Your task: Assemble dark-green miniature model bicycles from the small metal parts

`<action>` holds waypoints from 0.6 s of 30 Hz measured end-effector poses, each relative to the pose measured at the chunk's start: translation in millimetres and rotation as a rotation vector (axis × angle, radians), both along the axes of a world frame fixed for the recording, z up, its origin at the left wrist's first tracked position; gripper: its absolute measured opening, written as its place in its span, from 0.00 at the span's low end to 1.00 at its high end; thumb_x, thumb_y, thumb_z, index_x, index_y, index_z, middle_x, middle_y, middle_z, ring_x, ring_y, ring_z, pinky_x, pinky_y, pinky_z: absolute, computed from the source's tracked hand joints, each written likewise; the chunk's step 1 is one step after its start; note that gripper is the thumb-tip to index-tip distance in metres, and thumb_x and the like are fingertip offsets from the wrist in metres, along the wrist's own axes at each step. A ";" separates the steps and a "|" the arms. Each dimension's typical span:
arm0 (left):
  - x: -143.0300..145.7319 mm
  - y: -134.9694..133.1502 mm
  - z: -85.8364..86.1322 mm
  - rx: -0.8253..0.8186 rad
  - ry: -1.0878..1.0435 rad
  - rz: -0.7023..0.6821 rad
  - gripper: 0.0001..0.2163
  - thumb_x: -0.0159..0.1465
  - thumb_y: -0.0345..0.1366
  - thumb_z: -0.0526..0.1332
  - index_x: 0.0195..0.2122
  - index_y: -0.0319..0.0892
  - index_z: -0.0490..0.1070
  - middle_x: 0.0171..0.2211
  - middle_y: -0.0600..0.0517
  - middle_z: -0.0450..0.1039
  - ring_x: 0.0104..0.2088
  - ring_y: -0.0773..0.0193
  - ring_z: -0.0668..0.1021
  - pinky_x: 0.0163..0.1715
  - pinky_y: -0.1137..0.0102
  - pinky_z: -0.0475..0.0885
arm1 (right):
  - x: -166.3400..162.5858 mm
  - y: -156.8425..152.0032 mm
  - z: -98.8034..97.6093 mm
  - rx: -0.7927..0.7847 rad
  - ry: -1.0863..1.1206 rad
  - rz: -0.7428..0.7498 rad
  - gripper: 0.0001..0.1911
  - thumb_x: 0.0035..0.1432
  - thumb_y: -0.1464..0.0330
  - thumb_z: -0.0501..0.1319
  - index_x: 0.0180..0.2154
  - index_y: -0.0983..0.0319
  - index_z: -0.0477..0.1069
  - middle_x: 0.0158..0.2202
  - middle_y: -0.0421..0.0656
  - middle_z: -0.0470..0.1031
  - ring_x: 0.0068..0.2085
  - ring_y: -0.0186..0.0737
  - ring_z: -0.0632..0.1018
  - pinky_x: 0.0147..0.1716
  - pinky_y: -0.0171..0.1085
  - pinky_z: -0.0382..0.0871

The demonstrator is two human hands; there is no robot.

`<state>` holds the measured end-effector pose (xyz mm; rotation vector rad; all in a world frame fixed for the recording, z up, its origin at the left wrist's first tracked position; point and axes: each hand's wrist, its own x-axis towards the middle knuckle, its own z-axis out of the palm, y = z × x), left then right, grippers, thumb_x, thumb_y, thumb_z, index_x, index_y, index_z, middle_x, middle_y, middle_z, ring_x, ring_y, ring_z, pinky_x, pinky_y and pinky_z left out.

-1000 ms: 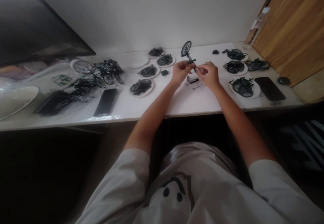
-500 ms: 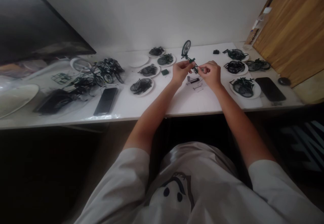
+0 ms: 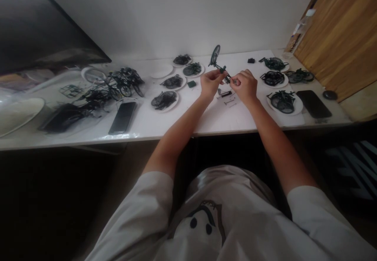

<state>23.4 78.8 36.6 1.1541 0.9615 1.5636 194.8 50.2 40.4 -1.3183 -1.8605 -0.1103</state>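
Between both hands, above the white table, is a dark green model bicycle (image 3: 215, 55), partly built, with one spoked wheel pointing up and away. My left hand (image 3: 211, 83) is closed on its frame, thumb and fingers pinching it. My right hand (image 3: 245, 83) is closed too, its fingertips pinching the near end of the same model; whether a small part is also between them I cannot tell. Below the hands lie a dark bar-shaped piece (image 3: 226, 94) and several thin small parts (image 3: 230, 102). A small green block (image 3: 191, 84) rests left of my left hand.
White plates of bicycle parts (image 3: 176, 100) stand left, with more plates (image 3: 298, 107) on the right. Assembled model bicycles (image 3: 125, 82) crowd the left side. A phone (image 3: 123, 117) lies near the front edge, another phone (image 3: 313, 103) at right. A bottle (image 3: 303, 27) stands by the wooden panel.
The model has tilted slightly, its wheel shifting a little left and up. Both hands keep their hold and have hardly moved.
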 end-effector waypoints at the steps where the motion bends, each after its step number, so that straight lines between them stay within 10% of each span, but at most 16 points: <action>1: 0.9 -0.3 0.0 0.000 -0.024 0.008 0.11 0.63 0.35 0.82 0.41 0.41 0.85 0.32 0.53 0.84 0.26 0.73 0.77 0.29 0.74 0.73 | -0.7 -0.2 0.2 -0.004 -0.024 -0.017 0.12 0.69 0.70 0.66 0.31 0.55 0.72 0.31 0.44 0.72 0.48 0.56 0.80 0.55 0.51 0.78; 18: 6.0 -7.2 2.8 -0.091 -0.138 0.049 0.15 0.61 0.38 0.85 0.45 0.40 0.86 0.37 0.48 0.86 0.34 0.64 0.86 0.32 0.71 0.78 | -2.5 8.5 -12.7 0.010 0.062 -0.074 0.11 0.66 0.69 0.69 0.31 0.55 0.70 0.31 0.43 0.75 0.45 0.54 0.81 0.50 0.49 0.77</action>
